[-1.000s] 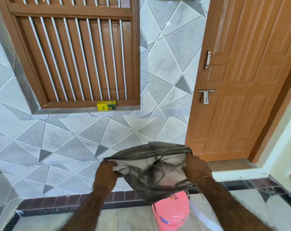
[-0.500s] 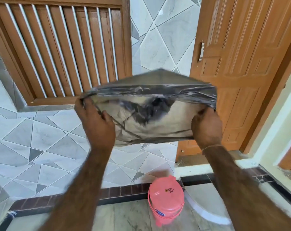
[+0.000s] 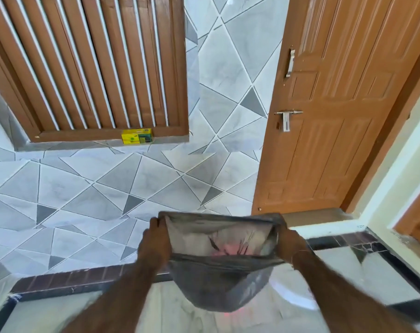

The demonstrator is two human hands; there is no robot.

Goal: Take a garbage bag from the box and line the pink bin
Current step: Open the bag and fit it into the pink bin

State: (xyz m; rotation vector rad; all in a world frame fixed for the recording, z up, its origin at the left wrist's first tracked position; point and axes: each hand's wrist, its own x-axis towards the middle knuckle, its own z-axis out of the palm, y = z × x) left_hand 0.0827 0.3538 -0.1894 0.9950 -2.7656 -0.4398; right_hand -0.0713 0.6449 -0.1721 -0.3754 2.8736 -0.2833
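We hold the thin, translucent grey plastic garbage bag [image 3: 218,282] stretched open between us: our left hand [image 3: 156,241] grasps one side of its mouth, our right hand [image 3: 287,239] the other. The round pink plastic bin [image 3: 228,314] sits on the floor right below, almost hidden, its pink glowing through the film. To do this well, we judge we should keep the mouth taut and centred, lower the bottom in first, then fold the rim outward over the edge. Half a second ago we held the bag high, at chest level, with the bin in plain sight; now it is down over the bin.
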